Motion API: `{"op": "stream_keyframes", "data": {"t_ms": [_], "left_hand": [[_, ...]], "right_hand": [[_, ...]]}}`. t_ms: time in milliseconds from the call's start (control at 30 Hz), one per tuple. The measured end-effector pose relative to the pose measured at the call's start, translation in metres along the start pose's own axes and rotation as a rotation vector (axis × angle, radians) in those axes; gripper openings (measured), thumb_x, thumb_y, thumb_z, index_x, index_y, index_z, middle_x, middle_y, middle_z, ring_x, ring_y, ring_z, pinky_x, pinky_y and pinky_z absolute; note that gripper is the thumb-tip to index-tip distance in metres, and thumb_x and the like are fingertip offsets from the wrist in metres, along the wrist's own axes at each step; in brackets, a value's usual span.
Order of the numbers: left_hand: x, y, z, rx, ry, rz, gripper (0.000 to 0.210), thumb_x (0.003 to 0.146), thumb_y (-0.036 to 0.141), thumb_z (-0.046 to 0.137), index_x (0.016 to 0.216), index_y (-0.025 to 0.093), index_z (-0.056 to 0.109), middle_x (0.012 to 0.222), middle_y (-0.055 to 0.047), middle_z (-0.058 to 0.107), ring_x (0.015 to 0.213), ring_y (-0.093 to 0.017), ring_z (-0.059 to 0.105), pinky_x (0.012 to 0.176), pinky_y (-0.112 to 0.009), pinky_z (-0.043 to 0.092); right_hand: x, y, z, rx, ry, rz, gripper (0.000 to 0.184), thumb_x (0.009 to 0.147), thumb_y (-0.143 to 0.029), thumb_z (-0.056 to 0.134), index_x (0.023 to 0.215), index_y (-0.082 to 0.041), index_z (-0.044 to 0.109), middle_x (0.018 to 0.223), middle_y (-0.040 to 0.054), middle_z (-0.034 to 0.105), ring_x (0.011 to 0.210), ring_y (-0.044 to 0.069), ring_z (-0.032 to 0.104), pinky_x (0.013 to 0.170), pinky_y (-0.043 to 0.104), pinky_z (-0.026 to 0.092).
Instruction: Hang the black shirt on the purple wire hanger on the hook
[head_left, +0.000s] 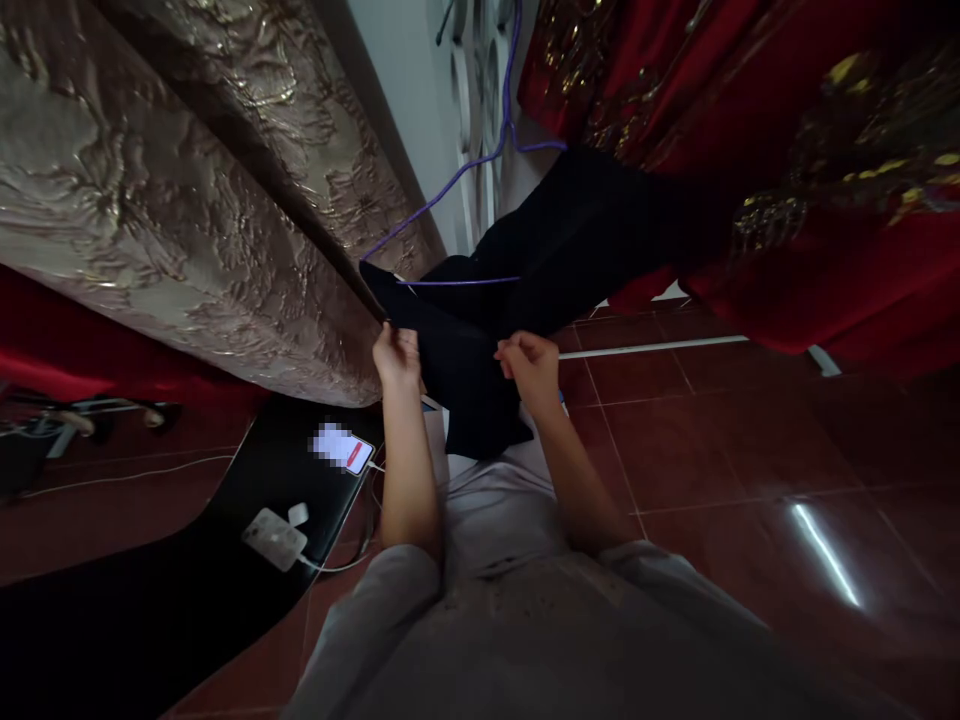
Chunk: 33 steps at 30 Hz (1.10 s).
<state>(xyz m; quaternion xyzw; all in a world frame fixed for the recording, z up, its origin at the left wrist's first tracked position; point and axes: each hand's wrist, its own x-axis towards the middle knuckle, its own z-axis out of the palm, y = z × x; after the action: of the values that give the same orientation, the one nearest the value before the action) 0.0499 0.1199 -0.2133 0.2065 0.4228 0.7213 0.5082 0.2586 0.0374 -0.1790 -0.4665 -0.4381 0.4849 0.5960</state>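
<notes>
I have the left hand [397, 358] curled in at the left edge of the dark cloth [469, 375], seemingly gripping it, and the right hand [531, 368] pinching near its right side. The cloth hangs between them, its near end over my lap, its far part across the purple hanger [461, 283]. I'd keep both grips level and the tension light, easing folds past the hanger's left corner, where snagging seems likeliest. Left stands patterned fabric [247, 220]; far right, red garments [847, 270].
</notes>
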Motion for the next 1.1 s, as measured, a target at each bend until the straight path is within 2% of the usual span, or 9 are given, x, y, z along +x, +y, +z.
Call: {"op": "stream_keyframes", "data": {"t_ms": [133, 267, 400, 467, 567, 733, 867, 967, 1100], "left_hand": [[-0.034, -0.015, 0.008, 0.152, -0.112, -0.028, 0.01, 0.084, 0.016, 0.07, 0.076, 0.016, 0.065, 0.072, 0.001, 0.063, 0.069, -0.01, 0.059, 0.071, -0.021, 0.05], [-0.061, 0.002, 0.032, 0.42, -0.382, 0.123, 0.009, 0.086, 0.026, 0.076, 0.088, 0.017, 0.072, 0.079, 0.001, 0.065, 0.074, -0.01, 0.059, 0.073, -0.02, 0.046], [-0.098, 0.018, 0.065, 0.522, -0.711, 0.308, 0.017, 0.092, 0.037, 0.073, 0.096, 0.02, 0.072, 0.099, -0.004, 0.069, 0.095, -0.017, 0.065, 0.088, -0.028, 0.051], [-0.112, 0.024, 0.078, 0.587, -0.787, 0.468, 0.017, 0.094, 0.036, 0.072, 0.097, 0.02, 0.073, 0.108, -0.007, 0.067, 0.108, -0.02, 0.064, 0.1, -0.033, 0.05], [-0.116, 0.034, 0.084, 0.689, -0.792, 0.594, 0.019, 0.099, 0.038, 0.064, 0.103, 0.021, 0.071, 0.118, -0.009, 0.064, 0.12, -0.022, 0.061, 0.11, -0.038, 0.046], [-0.093, 0.05, 0.059, 0.911, -1.058, 0.423, 0.054, 0.106, 0.06, 0.031, 0.107, 0.02, 0.067, 0.108, -0.01, 0.07, 0.107, -0.026, 0.067, 0.105, -0.043, 0.05], [-0.063, 0.072, 0.026, 1.345, -1.312, 0.474, 0.049, 0.103, 0.058, 0.044, 0.091, 0.019, 0.07, 0.097, -0.008, 0.073, 0.103, -0.027, 0.068, 0.122, -0.056, 0.033], [-0.035, 0.103, 0.002, 1.691, -1.204, 0.6, 0.033, 0.097, 0.047, 0.06, 0.106, 0.018, 0.071, 0.109, -0.011, 0.073, 0.118, -0.033, 0.063, 0.123, -0.07, 0.018], [-0.02, 0.14, -0.014, 1.689, -1.061, 0.683, 0.024, 0.092, 0.04, 0.064, 0.098, 0.018, 0.072, 0.11, -0.011, 0.072, 0.119, -0.034, 0.06, 0.114, -0.062, 0.037]], "right_hand": [[0.004, 0.012, -0.03, -0.073, 0.201, 0.061, 0.031, 0.074, -0.037, 0.062, 0.053, -0.02, 0.047, 0.051, -0.0043, 0.048, 0.046, 0.007, 0.036, 0.047, 0.023, 0.027], [0.005, 0.013, -0.05, -0.213, 0.314, -0.089, 0.017, 0.071, -0.032, 0.07, 0.068, -0.02, 0.058, 0.063, -0.0036, 0.053, 0.061, 0.011, 0.048, 0.062, 0.026, 0.042], [-0.005, -0.003, -0.042, -0.327, -0.01, -0.276, 0.038, 0.077, -0.031, 0.073, 0.114, -0.022, 0.066, 0.114, 0.0062, 0.069, 0.11, 0.023, 0.063, 0.102, 0.04, 0.049], [-0.01, -0.012, -0.03, -0.236, -0.228, -0.216, 0.052, 0.078, -0.033, 0.075, 0.127, -0.024, 0.062, 0.134, 0.0079, 0.064, 0.131, 0.026, 0.057, 0.116, 0.043, 0.043], [-0.016, -0.024, -0.011, -0.058, -0.341, -0.029, 0.056, 0.076, -0.039, 0.08, 0.126, -0.022, 0.062, 0.134, 0.0078, 0.065, 0.133, 0.028, 0.057, 0.117, 0.045, 0.044], [-0.008, -0.06, -0.002, 0.079, -0.482, 0.22, 0.04, 0.07, -0.044, 0.085, 0.099, -0.021, 0.07, 0.099, 0.0042, 0.074, 0.099, 0.024, 0.069, 0.092, 0.04, 0.058], [0.006, -0.112, -0.013, -0.158, -0.559, -0.06, 0.02, 0.071, -0.029, 0.083, 0.081, -0.02, 0.068, 0.079, 0.0008, 0.066, 0.084, 0.02, 0.066, 0.076, 0.033, 0.058], [0.019, -0.136, -0.017, -0.376, -0.35, -0.348, 0.01, 0.077, -0.022, 0.075, 0.077, -0.02, 0.065, 0.074, 0.0009, 0.059, 0.084, 0.021, 0.064, 0.074, 0.034, 0.057], [0.047, -0.115, -0.002, -0.465, -0.135, -0.486, 0.016, 0.09, -0.036, 0.064, 0.1, -0.023, 0.068, 0.094, 0.0048, 0.067, 0.105, 0.025, 0.064, 0.093, 0.042, 0.057]]}}
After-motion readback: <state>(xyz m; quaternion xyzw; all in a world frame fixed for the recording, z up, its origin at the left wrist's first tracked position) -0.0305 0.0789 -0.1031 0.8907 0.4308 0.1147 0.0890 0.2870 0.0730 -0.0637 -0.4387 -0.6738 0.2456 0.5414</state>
